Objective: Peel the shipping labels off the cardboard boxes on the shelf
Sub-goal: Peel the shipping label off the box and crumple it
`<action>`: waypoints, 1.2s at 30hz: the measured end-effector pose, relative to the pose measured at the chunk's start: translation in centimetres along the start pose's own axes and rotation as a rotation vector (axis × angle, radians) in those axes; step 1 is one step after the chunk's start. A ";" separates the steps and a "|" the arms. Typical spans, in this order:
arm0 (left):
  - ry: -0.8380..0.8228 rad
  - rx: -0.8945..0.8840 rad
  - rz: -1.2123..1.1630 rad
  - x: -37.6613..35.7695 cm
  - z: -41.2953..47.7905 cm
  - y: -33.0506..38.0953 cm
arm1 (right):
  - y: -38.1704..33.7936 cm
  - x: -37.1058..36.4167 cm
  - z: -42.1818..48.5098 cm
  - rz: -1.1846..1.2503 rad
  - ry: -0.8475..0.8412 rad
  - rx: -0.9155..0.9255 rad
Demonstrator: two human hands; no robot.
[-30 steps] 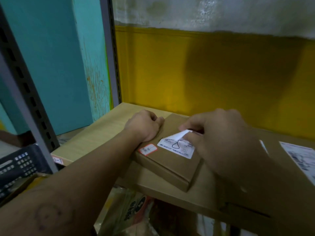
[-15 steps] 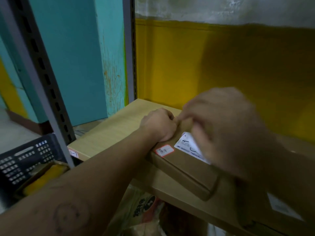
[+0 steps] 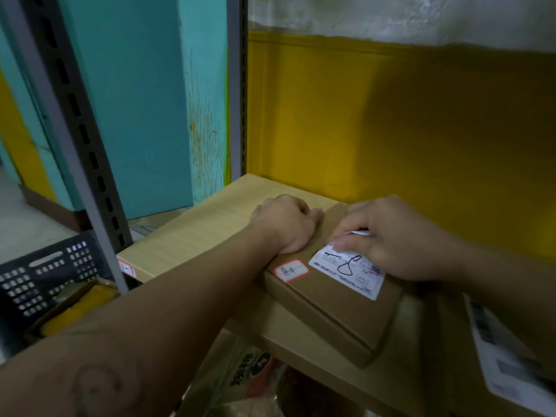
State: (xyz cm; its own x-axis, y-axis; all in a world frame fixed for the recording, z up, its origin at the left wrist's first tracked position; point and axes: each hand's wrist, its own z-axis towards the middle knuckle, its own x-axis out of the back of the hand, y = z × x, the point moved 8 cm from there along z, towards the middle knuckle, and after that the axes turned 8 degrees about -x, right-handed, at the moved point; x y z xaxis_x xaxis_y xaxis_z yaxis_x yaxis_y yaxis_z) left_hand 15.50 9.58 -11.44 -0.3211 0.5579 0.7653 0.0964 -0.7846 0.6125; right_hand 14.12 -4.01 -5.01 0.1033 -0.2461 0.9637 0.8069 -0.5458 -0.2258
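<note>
We take the small cardboard box (image 3: 331, 308) as our landmark; it lies flat on the wooden shelf board (image 3: 192, 233), its near corner at the board's front edge. On the box's top face we find the white shipping label (image 3: 349, 273), marked with a black pen loop; most of it lies flat against the cardboard, while its far corner is lifted off the box. The right hand (image 3: 400, 239) sits over the far right part of the box, thumb and fingers pinching that raised corner; the left hand (image 3: 285, 224) is clenched round the box's far left edge, knuckles up. Just left of the label, on the same face, we note a small red-bordered sticker (image 3: 291, 269). To the right of the box lies a second box (image 3: 445, 335) bearing its own label (image 3: 511, 356), blurred; left of the box and lower stands a black slotted crate (image 3: 39, 284); beneath the box a printed bag (image 3: 240, 377) shows; behind it rises a yellow wall (image 3: 391, 130).
</note>
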 end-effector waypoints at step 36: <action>0.031 0.014 -0.035 0.9 -0.7 0.8 | 2.1 0.1 -2.5 0.393 0.348 -0.099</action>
State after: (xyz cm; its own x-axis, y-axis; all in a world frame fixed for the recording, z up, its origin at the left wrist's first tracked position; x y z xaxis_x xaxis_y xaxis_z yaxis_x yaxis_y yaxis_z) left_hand 14.64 9.29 -10.41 -0.3538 0.5761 0.7368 0.0976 -0.7607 0.6417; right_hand 14.37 -7.20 -5.75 0.1741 -0.6891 0.7034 0.6857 -0.4278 -0.5889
